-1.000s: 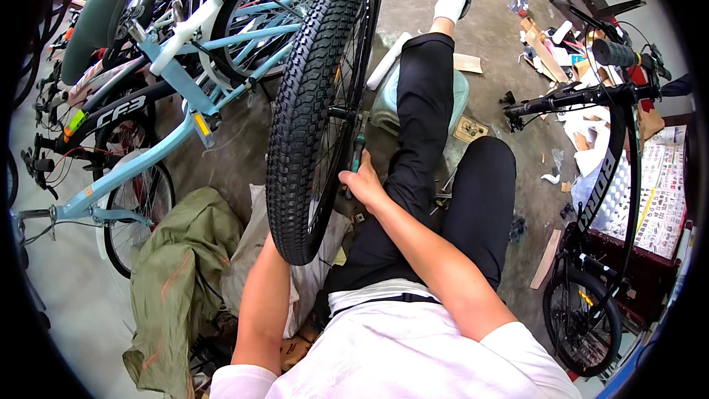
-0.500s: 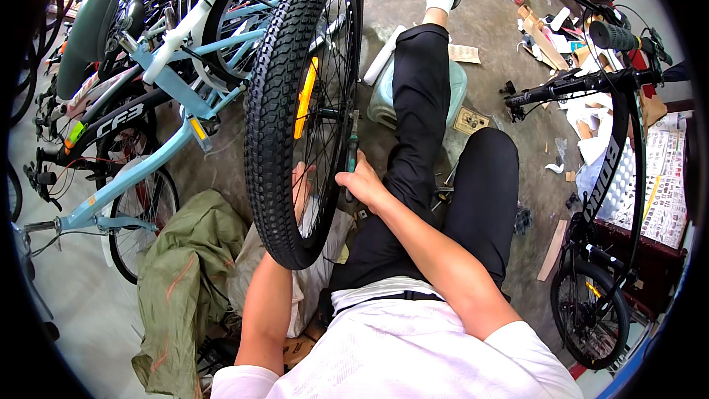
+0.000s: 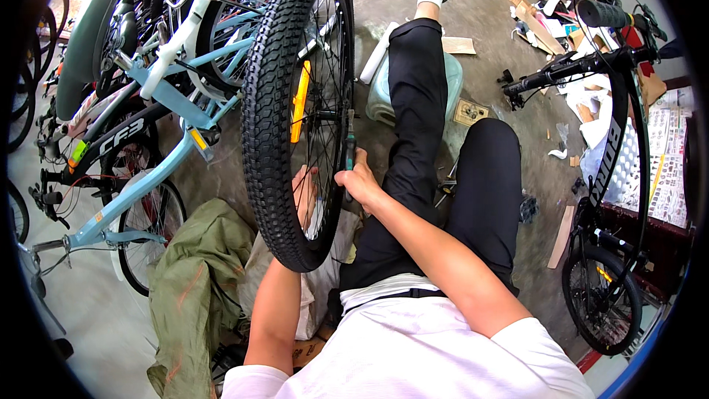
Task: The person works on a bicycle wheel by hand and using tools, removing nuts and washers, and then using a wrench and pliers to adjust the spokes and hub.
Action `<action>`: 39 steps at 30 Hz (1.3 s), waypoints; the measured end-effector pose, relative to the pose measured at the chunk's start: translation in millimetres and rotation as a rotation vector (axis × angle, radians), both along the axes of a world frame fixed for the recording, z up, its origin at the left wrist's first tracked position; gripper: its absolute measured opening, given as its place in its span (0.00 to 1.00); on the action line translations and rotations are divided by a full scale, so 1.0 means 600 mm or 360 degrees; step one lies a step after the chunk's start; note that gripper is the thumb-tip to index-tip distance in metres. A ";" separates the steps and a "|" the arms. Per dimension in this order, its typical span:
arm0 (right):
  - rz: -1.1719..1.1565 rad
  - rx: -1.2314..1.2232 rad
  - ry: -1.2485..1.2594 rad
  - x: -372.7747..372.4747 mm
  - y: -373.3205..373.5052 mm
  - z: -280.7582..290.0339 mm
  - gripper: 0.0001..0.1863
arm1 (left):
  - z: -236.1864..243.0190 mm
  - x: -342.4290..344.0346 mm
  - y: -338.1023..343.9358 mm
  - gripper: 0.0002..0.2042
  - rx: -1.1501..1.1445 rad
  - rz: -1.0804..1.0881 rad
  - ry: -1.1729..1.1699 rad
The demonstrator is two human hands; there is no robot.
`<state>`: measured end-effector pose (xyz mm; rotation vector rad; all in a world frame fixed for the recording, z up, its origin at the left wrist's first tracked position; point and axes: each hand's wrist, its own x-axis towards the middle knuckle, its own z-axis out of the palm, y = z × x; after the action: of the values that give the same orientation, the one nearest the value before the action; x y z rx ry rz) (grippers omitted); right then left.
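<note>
A large bicycle wheel [image 3: 269,103] with a knobbly black tyre stands upright before me, left of my legs, with a yellow reflector [image 3: 300,102] among its spokes. My right hand [image 3: 357,179] is closed round a green-and-black handled tool [image 3: 350,146], whose metal end reaches up beside the hub [image 3: 326,114]. On the wheel's left, my left hand [image 3: 301,193] shows through the spokes with curled fingers on the wheel, partly hidden by rim and tyre.
Several bicycles [image 3: 162,111] crowd the left, beside a crumpled green sack [image 3: 196,266]. A black bicycle frame [image 3: 613,148] stands at right, before scattered cardboard and paper [image 3: 546,29]. A pale-green stool [image 3: 380,89] sits beneath my outstretched leg, near a wood strip [image 3: 458,46].
The wheel has shifted left and turned slightly, showing its yellow reflector. My left hand has come into view through the spokes. My right hand keeps the tool beside the hub.
</note>
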<state>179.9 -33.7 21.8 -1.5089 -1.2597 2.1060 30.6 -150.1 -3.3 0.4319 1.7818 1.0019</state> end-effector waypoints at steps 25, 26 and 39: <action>0.0022 0.0223 -0.0171 -0.009 -0.011 -0.026 0.43 | -0.003 0.016 0.020 0.19 0.0020 0.0133 0.0347; 0.0030 0.0264 -0.0182 -0.010 -0.013 -0.031 0.42 | -0.003 0.016 0.018 0.19 0.0027 0.0097 0.0403; 0.0056 0.0301 -0.0157 -0.015 -0.015 -0.034 0.37 | -0.003 0.011 0.014 0.22 0.0016 0.0156 0.0363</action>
<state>171.0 -43.0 1.1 -1.5337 -1.4843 1.8919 37.5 -141.5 -4.9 0.4847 2.0192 1.0643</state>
